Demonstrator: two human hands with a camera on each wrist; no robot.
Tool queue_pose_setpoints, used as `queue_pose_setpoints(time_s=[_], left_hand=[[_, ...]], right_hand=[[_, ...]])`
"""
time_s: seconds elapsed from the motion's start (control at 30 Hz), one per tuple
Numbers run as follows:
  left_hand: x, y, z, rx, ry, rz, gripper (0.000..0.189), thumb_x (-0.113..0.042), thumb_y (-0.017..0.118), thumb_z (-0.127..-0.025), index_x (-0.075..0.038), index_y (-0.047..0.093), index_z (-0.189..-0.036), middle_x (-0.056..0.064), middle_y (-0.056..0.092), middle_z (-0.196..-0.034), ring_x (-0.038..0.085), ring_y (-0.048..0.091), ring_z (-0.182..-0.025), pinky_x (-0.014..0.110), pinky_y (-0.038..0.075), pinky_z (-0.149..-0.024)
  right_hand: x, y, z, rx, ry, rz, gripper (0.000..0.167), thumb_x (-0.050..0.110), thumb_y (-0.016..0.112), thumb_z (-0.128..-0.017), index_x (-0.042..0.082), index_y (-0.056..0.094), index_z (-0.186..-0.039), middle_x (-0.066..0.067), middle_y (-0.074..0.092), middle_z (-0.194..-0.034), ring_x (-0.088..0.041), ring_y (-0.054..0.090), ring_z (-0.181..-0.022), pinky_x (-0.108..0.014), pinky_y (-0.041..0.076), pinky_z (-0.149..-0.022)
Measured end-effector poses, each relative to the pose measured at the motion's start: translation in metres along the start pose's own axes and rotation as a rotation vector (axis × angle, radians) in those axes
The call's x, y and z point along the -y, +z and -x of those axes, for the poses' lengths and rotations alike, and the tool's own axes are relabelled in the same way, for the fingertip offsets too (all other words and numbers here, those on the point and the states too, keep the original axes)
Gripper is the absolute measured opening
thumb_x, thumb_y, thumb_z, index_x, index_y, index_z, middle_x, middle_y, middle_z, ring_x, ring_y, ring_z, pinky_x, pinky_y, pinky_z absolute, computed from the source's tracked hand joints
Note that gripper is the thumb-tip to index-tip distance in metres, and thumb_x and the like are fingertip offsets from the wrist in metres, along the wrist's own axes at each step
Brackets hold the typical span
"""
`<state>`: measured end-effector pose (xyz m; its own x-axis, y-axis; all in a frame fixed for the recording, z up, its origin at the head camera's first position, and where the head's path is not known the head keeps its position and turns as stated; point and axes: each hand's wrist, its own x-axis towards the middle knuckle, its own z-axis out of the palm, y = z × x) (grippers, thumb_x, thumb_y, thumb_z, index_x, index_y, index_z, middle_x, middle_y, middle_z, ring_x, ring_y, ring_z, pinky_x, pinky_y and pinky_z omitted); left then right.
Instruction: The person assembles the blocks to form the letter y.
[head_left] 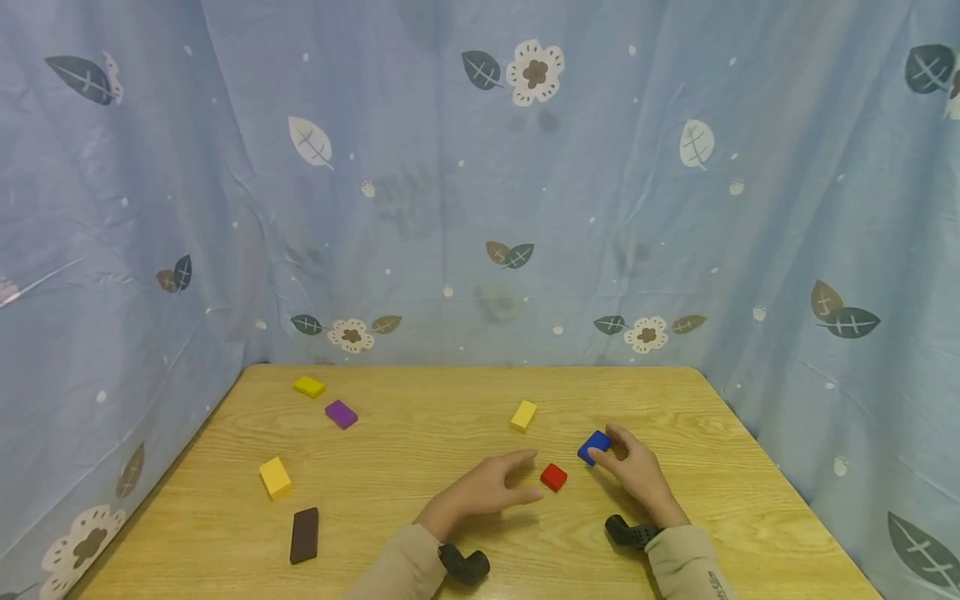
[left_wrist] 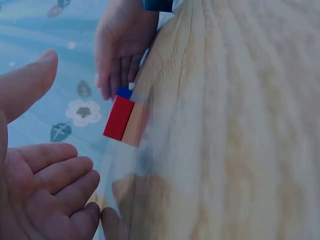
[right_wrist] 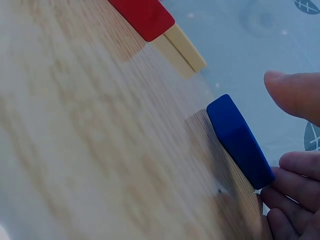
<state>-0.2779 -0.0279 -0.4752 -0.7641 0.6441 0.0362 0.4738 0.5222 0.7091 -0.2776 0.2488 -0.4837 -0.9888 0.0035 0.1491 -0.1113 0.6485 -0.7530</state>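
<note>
A blue block (head_left: 594, 447) lies on the table at the right, and my right hand (head_left: 636, 473) is at its near right side. In the right wrist view, the fingers (right_wrist: 295, 182) reach the end of the blue block, while the thumb stands apart from it; whether they touch is unclear. Left of that lies a small red block (head_left: 553, 477). My left hand (head_left: 487, 487) hovers just left of the red block, thumb and fingers spread, with nothing held. In the left wrist view, a gap separates the left palm (left_wrist: 40, 200) from the red block.
Beyond the red block lies a pale yellow block (head_left: 523, 416). Across the left side are a yellow block (head_left: 308, 387), a purple block (head_left: 341, 414), an orange-yellow block (head_left: 275, 477) and a dark brown block (head_left: 304, 536). A blue patterned curtain (head_left: 450, 183) surrounds the wooden table (head_left: 420, 417).
</note>
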Motion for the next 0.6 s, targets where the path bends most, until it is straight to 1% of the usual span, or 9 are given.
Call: queue_pose_setpoints(time_s=[0.13,0.3,0.43,0.6], left_hand=[[-0.001,0.004,-0.002,0.003,0.001,0.017,0.068,-0.049,0.054,-0.093,-0.014,0.035,-0.147,0.001,0.039,-0.15,0.023,0.035,-0.139,0.042,0.032,-0.113],[-0.003,0.006,-0.004,-0.003,-0.004,0.001,0.068,-0.05,0.055,-0.092,-0.013,0.037,-0.146,0.002,0.041,-0.149,0.022,0.036,-0.138,0.04,0.032,-0.114],[-0.004,0.008,-0.005,-0.016,-0.007,0.0,0.067,-0.05,0.056,-0.091,-0.013,0.039,-0.145,0.003,0.042,-0.148,0.022,0.038,-0.137,0.039,0.033,-0.113],[-0.002,0.013,-0.005,-0.027,0.003,-0.004,0.066,-0.049,0.056,-0.092,-0.012,0.04,-0.144,0.003,0.044,-0.146,0.022,0.039,-0.136,0.037,0.035,-0.112]], right_hand=[[0.0,0.0,0.0,0.002,-0.015,0.013,0.073,0.041,0.064,-0.089,-0.002,0.038,-0.141,-0.026,0.045,-0.14,-0.041,0.046,-0.126,-0.053,0.039,-0.104],[0.002,-0.002,-0.001,0.003,-0.033,0.032,0.074,0.042,0.064,-0.089,-0.003,0.038,-0.141,-0.026,0.044,-0.141,-0.043,0.04,-0.131,-0.057,0.034,-0.107],[0.002,-0.001,-0.003,0.005,-0.043,0.034,0.076,0.043,0.064,-0.088,-0.003,0.038,-0.142,-0.026,0.043,-0.142,-0.044,0.037,-0.132,-0.058,0.032,-0.108],[0.001,0.002,-0.002,0.016,-0.032,0.037,0.076,0.042,0.066,-0.087,-0.003,0.038,-0.142,-0.026,0.043,-0.142,-0.044,0.037,-0.132,-0.058,0.032,-0.108]])
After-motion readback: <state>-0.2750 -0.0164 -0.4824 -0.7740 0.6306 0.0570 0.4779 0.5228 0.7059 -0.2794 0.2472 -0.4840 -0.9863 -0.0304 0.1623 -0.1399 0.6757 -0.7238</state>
